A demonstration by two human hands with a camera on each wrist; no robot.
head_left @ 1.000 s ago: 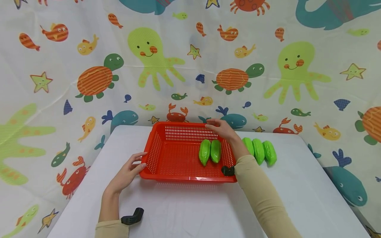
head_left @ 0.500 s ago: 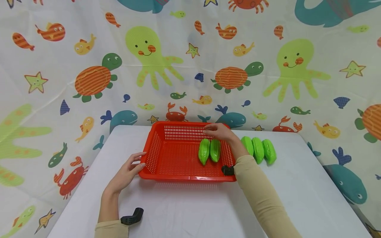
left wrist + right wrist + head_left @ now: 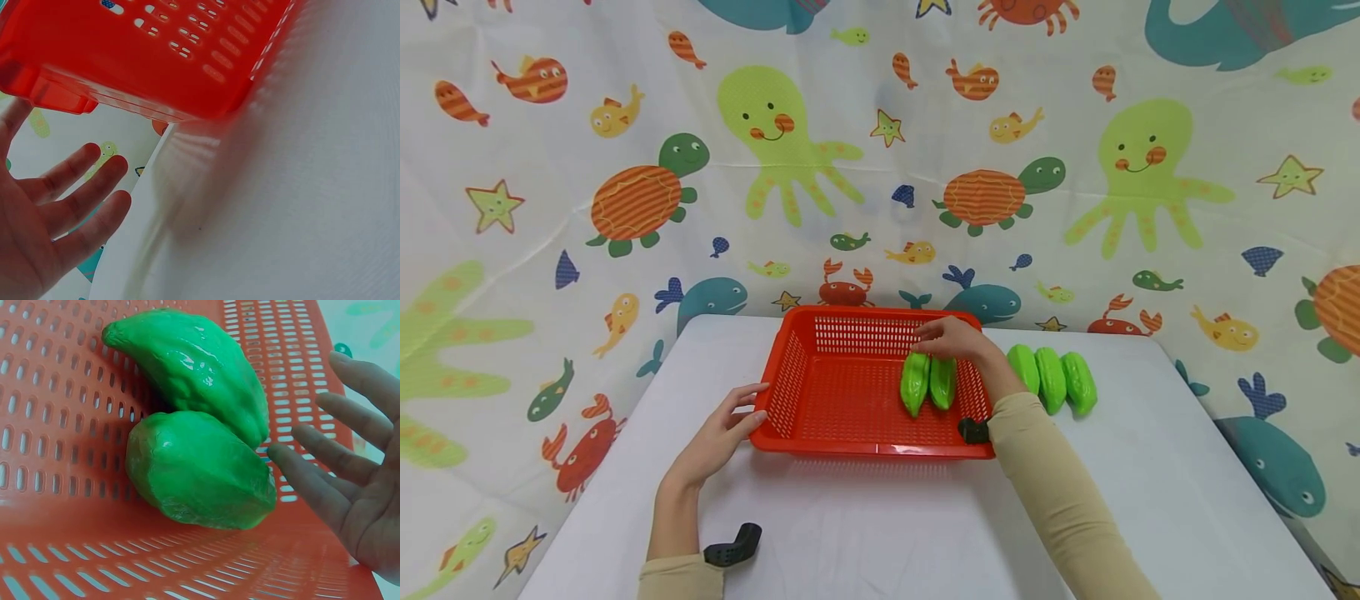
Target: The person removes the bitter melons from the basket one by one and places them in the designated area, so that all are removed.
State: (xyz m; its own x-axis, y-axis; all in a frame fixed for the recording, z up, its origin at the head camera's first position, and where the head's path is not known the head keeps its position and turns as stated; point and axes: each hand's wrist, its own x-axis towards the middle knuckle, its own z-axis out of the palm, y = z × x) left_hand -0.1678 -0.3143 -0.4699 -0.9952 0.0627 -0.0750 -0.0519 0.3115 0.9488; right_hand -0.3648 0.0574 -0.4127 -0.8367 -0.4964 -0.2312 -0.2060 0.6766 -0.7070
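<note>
Right hand (image 3: pixel 951 337) lower over glossy green gourds (image 3: pixel 928 382)

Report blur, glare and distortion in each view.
Head view: sharp, evenly lit, wide-angle bowing at the edges. Left wrist view: the red perforated plastic basket is soft and blurred, casting a shadow on the white table. Right wrist view: crisp, glare spots on the glossy green plastic vegetables.

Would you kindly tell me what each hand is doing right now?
Left hand: open, fingers touching the red basket.
Right hand: open, holding nothing, over two green vegetables.
</note>
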